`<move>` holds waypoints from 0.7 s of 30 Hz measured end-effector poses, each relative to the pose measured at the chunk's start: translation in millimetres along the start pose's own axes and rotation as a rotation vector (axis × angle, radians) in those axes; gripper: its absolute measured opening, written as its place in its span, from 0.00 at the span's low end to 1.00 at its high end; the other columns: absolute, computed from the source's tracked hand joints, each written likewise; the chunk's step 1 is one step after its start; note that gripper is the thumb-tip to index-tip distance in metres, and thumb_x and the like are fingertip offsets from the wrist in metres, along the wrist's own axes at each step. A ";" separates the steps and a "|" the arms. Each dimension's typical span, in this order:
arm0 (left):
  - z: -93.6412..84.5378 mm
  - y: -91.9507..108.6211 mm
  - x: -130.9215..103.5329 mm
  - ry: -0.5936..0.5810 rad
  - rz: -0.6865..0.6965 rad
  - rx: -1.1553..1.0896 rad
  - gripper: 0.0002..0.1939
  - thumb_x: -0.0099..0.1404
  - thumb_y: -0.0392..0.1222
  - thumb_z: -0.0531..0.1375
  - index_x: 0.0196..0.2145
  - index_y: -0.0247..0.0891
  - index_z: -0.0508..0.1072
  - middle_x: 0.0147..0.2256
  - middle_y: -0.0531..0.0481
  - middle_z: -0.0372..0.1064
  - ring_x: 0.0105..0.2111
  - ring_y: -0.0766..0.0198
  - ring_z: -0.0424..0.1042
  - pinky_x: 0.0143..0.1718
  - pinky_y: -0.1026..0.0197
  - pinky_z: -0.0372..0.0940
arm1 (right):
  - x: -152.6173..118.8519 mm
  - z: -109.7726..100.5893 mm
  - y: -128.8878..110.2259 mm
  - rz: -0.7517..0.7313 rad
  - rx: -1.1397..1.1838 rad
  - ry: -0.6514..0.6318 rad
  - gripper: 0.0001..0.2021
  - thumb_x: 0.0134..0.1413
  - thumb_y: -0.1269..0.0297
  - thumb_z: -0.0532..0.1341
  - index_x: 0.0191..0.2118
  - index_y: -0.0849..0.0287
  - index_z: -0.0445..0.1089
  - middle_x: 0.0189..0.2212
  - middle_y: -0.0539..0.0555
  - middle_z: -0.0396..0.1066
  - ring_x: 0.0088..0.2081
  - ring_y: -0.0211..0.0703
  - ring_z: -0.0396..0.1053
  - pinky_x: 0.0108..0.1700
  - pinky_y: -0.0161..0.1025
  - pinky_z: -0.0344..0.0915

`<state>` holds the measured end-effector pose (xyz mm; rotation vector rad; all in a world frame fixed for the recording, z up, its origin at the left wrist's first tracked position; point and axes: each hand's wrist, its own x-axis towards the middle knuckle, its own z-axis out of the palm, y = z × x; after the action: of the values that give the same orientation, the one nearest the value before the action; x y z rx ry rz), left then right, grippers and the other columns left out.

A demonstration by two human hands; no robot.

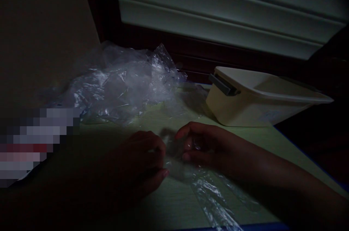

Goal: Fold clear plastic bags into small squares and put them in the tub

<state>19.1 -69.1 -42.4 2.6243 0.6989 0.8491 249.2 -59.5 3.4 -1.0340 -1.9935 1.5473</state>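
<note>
In the dim light, my right hand point(205, 145) is curled with clear plastic glinting between its thumb and fingers. Below it, a crinkled clear plastic bag point(211, 196) trails over the table towards the near edge. My left hand point(145, 163) is just to the left, its fingers bent and its thumb held apart from them, with no object visible in the gap. Some thin transparent film point(176, 169) lies between the two hands, its outline hard to make out.
A large heap of crumpled clear plastic bags point(122, 85) covers the back left of the pale green table point(152, 202). At the back right stands a cream plastic bin point(240, 109) with a grey handle. A blurred-out printed item point(35, 147) lies left. A slatted panel point(218, 16) rises behind.
</note>
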 end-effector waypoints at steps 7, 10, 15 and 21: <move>0.0 2.0 1.6 0.013 -0.021 0.005 0.06 0.65 0.31 0.54 0.33 0.40 0.63 0.37 0.52 0.65 0.37 0.63 0.65 0.39 0.61 0.60 | -0.3 -0.9 -0.4 -0.054 -0.225 0.074 0.09 0.57 0.75 0.58 0.43 0.59 0.66 0.31 0.48 0.67 0.32 0.36 0.66 0.34 0.33 0.62; 1.3 0.3 2.6 0.018 0.014 0.046 0.06 0.66 0.31 0.54 0.33 0.40 0.62 0.37 0.52 0.65 0.37 0.63 0.65 0.39 0.61 0.60 | 0.1 -1.2 -2.7 -0.057 -0.321 0.093 0.09 0.56 0.76 0.58 0.43 0.61 0.67 0.31 0.49 0.69 0.32 0.36 0.67 0.34 0.33 0.62; 0.4 0.1 3.8 -0.023 0.022 0.153 0.05 0.69 0.32 0.53 0.34 0.39 0.63 0.38 0.52 0.66 0.38 0.63 0.66 0.41 0.60 0.60 | -0.7 -0.4 -4.1 0.015 -0.443 0.073 0.13 0.55 0.72 0.62 0.47 0.61 0.68 0.31 0.50 0.72 0.31 0.37 0.68 0.32 0.33 0.62; -3.9 6.1 6.0 -0.018 0.061 0.239 0.05 0.67 0.32 0.57 0.33 0.38 0.65 0.38 0.51 0.67 0.38 0.61 0.67 0.41 0.59 0.63 | 0.0 1.6 1.6 -0.054 -0.616 0.101 0.14 0.54 0.75 0.60 0.46 0.59 0.72 0.32 0.51 0.74 0.29 0.38 0.69 0.33 0.34 0.62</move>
<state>23.1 -70.5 -34.1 2.8746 0.7615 0.8013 248.5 -60.4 1.5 -1.2294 -2.4594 0.8342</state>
